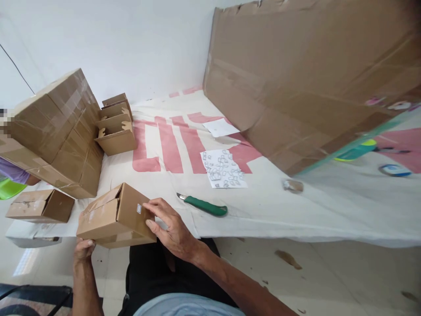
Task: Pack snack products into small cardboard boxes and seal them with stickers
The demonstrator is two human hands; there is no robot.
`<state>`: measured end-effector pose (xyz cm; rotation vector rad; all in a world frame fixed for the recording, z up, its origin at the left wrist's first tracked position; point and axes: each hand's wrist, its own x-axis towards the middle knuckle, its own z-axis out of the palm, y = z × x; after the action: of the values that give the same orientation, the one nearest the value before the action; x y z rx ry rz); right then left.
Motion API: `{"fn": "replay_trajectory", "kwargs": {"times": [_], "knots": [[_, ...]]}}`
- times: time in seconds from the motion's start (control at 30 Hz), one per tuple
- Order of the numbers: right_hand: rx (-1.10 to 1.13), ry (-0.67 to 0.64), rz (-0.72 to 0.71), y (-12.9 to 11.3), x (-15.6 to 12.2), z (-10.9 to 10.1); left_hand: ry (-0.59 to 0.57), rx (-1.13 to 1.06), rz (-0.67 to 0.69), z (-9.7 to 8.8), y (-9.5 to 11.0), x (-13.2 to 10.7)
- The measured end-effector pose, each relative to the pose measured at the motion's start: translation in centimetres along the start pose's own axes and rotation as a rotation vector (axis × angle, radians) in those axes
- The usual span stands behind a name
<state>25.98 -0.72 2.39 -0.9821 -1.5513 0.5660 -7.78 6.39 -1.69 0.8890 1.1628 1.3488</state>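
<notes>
A closed cardboard box (108, 215) is at the table's front edge, tilted a little. My left hand (84, 249) grips its lower left corner from below, thumb against the side. On the box's right end face is a small white label with a blue border (139, 209). My right hand (173, 228) reaches to that face with fingers apart; the fingertips touch the cardboard just beside the label, and the palm holds nothing. To the right of this hand lies a green-handled utility knife (206, 205), its blade pointing left. Beyond it rests a white sheet of small labels (222, 169).
A blank-looking white paper (221, 127) lies behind the label sheet. Stacked taped boxes (62, 131), open boxes (116, 136) and another small box (41, 206) stand left. A huge carton (296, 79) leans at right, near a tape roll (293, 186). A person's purple sleeve (15, 170) shows far left.
</notes>
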Motion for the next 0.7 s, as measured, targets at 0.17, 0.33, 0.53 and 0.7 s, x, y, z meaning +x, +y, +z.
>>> {"fn": "replay_trajectory", "kwargs": {"times": [0.17, 0.33, 0.53, 0.7], "knots": [[-0.021, 0.008, -0.048, -0.3, 0.6, 0.5, -0.032, 0.095, 0.023, 0.3, 0.2, -0.1], [-0.007, 0.034, -0.044, -0.4, 0.6, 0.4, -0.080, 0.100, 0.003, 1.0, 0.5, -0.6], [0.055, 0.058, 0.136, 2.7, 0.2, -0.9, -0.122, 0.236, 0.116, 2.2, 1.2, -0.4], [0.087, 0.068, 0.311, 6.9, -0.8, -1.5, -0.357, 0.340, 0.173, 4.8, 2.2, -0.8]]}}
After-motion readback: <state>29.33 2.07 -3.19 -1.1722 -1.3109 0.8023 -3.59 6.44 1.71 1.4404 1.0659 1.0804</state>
